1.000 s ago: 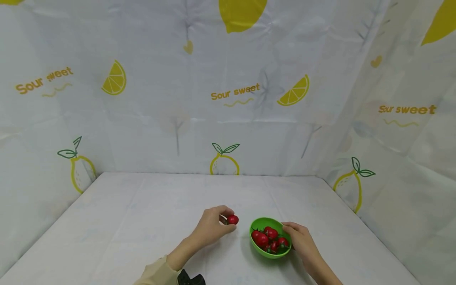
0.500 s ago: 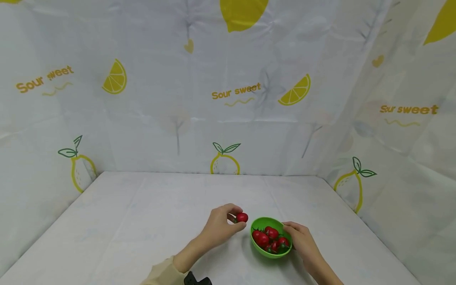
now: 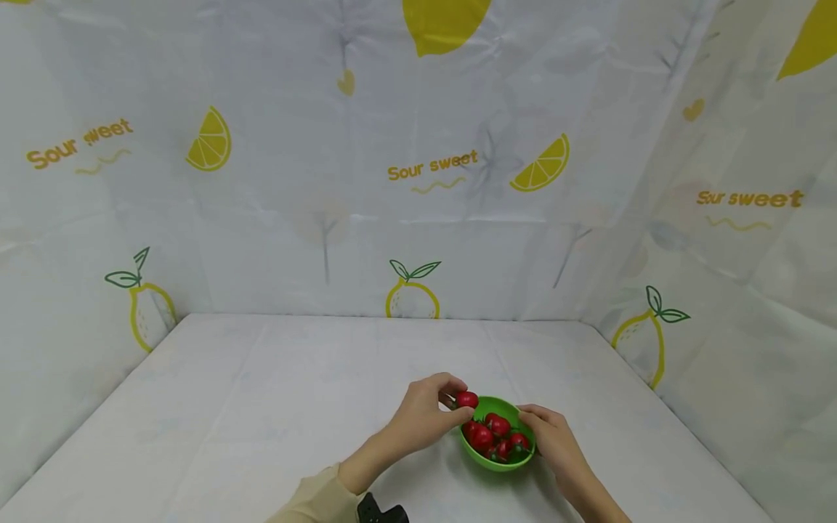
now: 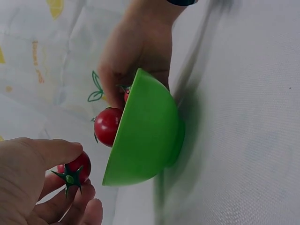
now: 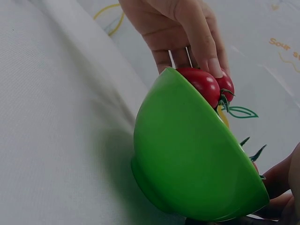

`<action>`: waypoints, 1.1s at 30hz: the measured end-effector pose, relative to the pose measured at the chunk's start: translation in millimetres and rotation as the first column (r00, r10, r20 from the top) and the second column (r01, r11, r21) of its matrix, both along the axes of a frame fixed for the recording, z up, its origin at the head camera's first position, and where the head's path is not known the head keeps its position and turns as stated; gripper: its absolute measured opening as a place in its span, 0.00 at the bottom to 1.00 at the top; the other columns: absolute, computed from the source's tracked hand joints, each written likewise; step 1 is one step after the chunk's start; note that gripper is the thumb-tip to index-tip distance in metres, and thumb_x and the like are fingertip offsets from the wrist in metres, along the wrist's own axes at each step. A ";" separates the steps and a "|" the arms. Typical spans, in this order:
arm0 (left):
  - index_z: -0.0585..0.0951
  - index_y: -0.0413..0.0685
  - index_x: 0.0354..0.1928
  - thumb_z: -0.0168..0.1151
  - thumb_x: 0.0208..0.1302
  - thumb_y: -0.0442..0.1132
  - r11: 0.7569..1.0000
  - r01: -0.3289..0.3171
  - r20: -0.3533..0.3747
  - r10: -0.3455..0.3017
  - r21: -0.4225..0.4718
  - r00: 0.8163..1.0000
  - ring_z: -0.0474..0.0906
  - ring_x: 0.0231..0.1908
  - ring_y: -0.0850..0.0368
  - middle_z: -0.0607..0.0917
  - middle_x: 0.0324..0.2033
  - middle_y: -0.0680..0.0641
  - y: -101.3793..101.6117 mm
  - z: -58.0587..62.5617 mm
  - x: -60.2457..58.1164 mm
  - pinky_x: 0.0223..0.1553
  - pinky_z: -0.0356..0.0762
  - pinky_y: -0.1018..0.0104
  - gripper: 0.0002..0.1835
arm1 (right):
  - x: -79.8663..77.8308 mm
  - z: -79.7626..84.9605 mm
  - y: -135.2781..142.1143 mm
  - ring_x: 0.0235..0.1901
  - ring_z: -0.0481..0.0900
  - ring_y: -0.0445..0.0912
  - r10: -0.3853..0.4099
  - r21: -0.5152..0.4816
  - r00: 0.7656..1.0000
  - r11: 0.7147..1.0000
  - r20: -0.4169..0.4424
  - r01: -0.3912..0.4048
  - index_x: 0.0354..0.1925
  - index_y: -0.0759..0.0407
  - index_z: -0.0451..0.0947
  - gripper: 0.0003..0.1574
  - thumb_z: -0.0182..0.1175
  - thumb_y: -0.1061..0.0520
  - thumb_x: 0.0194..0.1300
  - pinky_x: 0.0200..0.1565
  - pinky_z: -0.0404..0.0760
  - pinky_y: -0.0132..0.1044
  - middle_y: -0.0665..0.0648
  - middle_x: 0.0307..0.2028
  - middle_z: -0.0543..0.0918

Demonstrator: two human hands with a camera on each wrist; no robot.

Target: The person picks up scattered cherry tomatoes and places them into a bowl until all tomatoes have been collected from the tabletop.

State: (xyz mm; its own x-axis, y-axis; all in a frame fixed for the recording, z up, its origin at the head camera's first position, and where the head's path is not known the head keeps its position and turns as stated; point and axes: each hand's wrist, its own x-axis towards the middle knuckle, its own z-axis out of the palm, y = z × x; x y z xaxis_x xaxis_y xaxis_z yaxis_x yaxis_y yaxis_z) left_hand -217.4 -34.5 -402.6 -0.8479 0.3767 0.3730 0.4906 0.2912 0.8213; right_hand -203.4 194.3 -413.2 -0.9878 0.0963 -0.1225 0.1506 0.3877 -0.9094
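A small red tomato (image 3: 467, 399) with a green star-shaped stem is pinched between the thumb and fingers of my left hand (image 3: 423, 412). It is held at the left rim of a green bowl (image 3: 495, 465), overlapping that rim in the head view. In the left wrist view the pinched tomato (image 4: 80, 168) shows just outside the rim. Several more red tomatoes (image 3: 500, 426) with green stems lie in the bowl. My right hand (image 3: 556, 442) grips the bowl on its right side, thumb at the rim; its other fingers are mostly hidden behind the wall.
The bowl stands on a table with a white cover (image 3: 294, 378). White sheeting printed with lemons (image 3: 418, 240) rises behind the table and along both sides. A black device (image 3: 382, 511) sits at the left wrist, below a beige sleeve (image 3: 320, 497).
My left hand has moved right with the tomato, from the table left of the bowl to its rim. The right hand and the bowl have stayed in place.
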 end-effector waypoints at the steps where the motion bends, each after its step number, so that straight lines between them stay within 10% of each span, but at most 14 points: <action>1: 0.81 0.42 0.47 0.70 0.61 0.39 1.000 0.003 -0.001 -0.003 -0.004 1.000 0.79 0.35 0.66 0.84 0.38 0.56 0.8 0.1 -0.4 0.34 0.78 0.70 0.15 | 0.4 0.1 0.2 0.54 0.74 0.56 0.002 -0.002 1.000 1.000 -0.005 -0.002 0.56 0.71 0.76 0.23 0.46 0.56 0.74 0.49 0.77 0.49 0.67 0.55 0.77; 33: 0.81 0.44 0.47 0.71 0.59 0.36 0.998 -0.024 -0.049 0.022 -0.055 0.999 0.82 0.40 0.54 0.83 0.41 0.54 -5.4 4.5 5.3 0.41 0.80 0.63 0.14 | 0.5 1.4 -0.8 0.56 0.72 0.58 0.004 0.001 1.000 1.000 0.004 -0.004 0.57 0.72 0.75 0.24 0.46 0.56 0.75 0.51 0.76 0.51 0.69 0.57 0.75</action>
State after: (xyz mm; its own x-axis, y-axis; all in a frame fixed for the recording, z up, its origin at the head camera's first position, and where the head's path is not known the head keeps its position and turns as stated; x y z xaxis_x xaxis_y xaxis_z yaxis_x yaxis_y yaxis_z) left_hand -212.1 -39.9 -398.1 -0.8382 0.3785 0.3927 0.5218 0.3470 0.7793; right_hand -202.9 193.5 -411.8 -0.9876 0.0930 -0.1267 0.1532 0.3895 -0.9082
